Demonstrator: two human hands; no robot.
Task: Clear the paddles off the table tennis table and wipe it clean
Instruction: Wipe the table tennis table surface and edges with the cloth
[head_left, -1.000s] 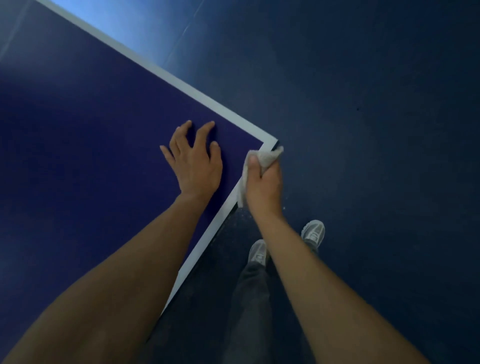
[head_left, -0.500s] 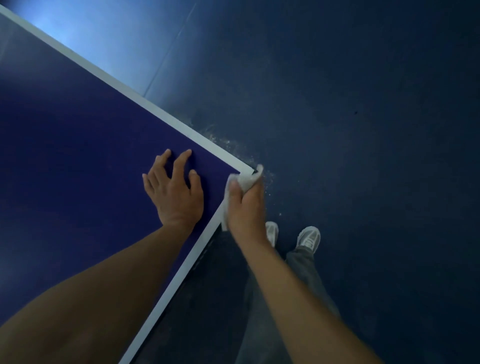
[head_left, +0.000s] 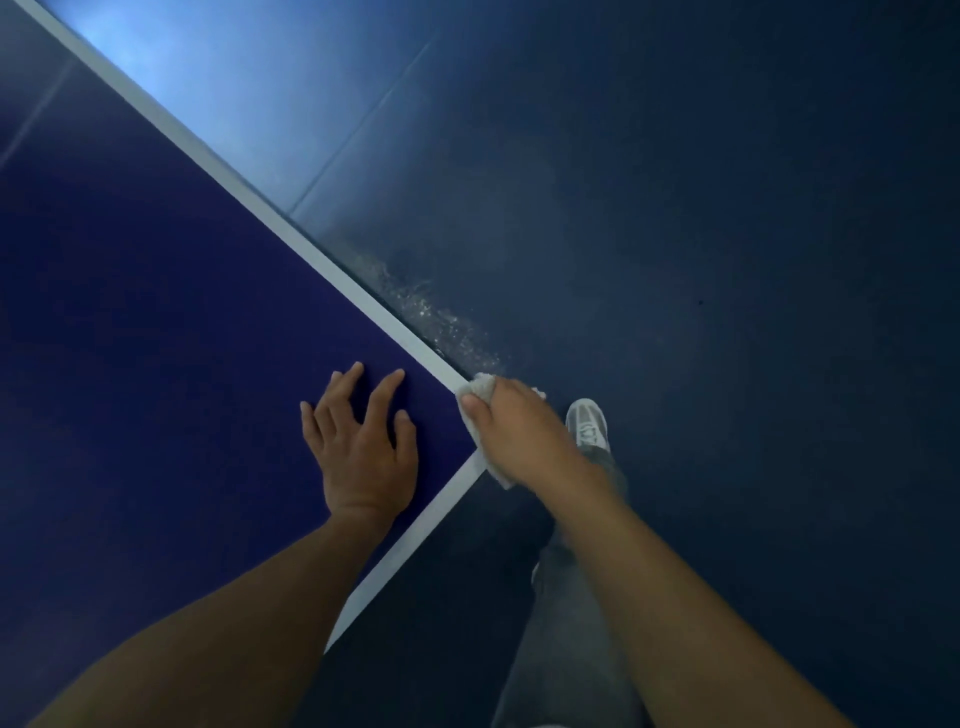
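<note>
The right hand (head_left: 519, 431) is curled round a crumpled white cloth (head_left: 480, 389) held against the white-edged corner of the dark blue table tennis tabletop (head_left: 156, 338), while the left hand (head_left: 363, 447) lies flat on the tabletop just beside that corner, fingers spread, apart from the right hand.

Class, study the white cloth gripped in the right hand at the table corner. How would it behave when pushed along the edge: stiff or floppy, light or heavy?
Probably floppy: the cloth bunches inside the right hand, a crumpled end poking out below the palm. Likely light, since one hand's grip carries it. It should drag over the table, not roll.
</note>
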